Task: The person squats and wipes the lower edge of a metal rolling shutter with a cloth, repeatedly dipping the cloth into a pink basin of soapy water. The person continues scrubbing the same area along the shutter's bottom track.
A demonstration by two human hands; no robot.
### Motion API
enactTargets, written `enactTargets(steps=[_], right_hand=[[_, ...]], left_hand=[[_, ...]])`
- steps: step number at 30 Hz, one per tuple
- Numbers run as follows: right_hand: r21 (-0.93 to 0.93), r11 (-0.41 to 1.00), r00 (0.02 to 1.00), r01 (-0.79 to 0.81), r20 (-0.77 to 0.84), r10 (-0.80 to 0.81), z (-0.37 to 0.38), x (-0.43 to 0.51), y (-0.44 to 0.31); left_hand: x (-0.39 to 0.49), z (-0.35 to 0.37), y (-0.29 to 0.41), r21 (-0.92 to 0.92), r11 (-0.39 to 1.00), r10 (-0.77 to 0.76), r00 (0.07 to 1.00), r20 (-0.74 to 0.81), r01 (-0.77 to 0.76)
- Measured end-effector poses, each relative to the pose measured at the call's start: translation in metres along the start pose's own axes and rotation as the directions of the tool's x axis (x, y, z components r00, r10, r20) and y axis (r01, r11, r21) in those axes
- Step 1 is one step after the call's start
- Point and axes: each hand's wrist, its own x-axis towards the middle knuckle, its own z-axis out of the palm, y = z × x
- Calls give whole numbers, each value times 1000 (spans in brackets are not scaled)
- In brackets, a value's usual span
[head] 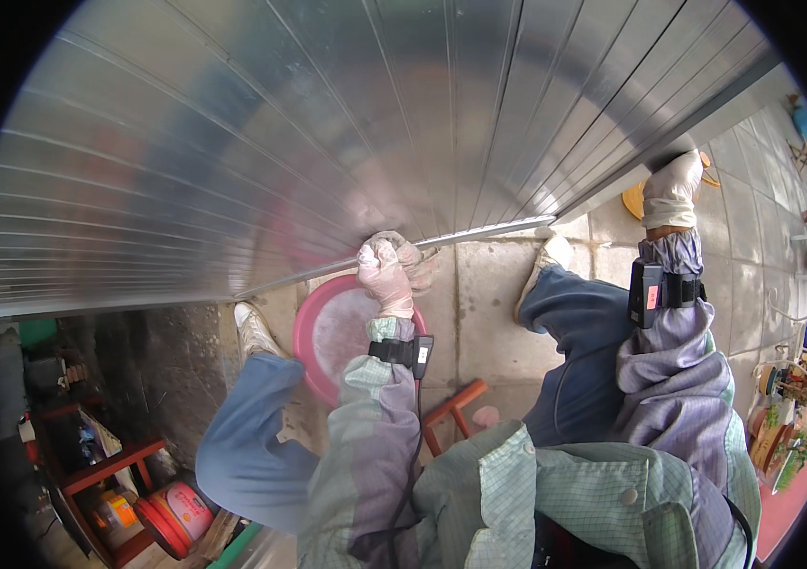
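Observation:
My left hand (384, 274), in a whitish glove, is closed on a wet grey cloth (418, 267) against the lower edge of a ribbed, shiny metal door or panel (403, 156). Below that hand a pink plastic basin (302, 334) with foamy water stands on the paving, partly hidden by my forearm. My right hand (674, 185), gloved too, is at the panel's right side edge; its fingers are partly hidden there, so its hold is unclear. Each wrist has a black strapped device.
A red-brown wooden stool (455, 409) stands behind the basin near my body. At lower left are a red bucket (179, 516) and a wooden frame (115, 466). A round yellowish stool (633, 200) is beyond the panel's right edge. Potted plants (777, 434) line the far right.

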Motion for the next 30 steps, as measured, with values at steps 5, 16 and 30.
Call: enactTargets(steps=[5, 16, 30], right_hand=[[-67, 997, 996, -27, -89, 21, 26, -33, -14], [36, 998, 999, -47, -16, 48, 22, -29, -10], [3, 997, 996, -71, -51, 71, 41, -53, -23]], left_hand=[[11, -2, 65, 51, 996, 70, 995, -74, -67], [25, 1, 57, 195, 950, 253, 967, -36, -242], [3, -13, -19, 368, 888, -294, 956, -8, 276]])
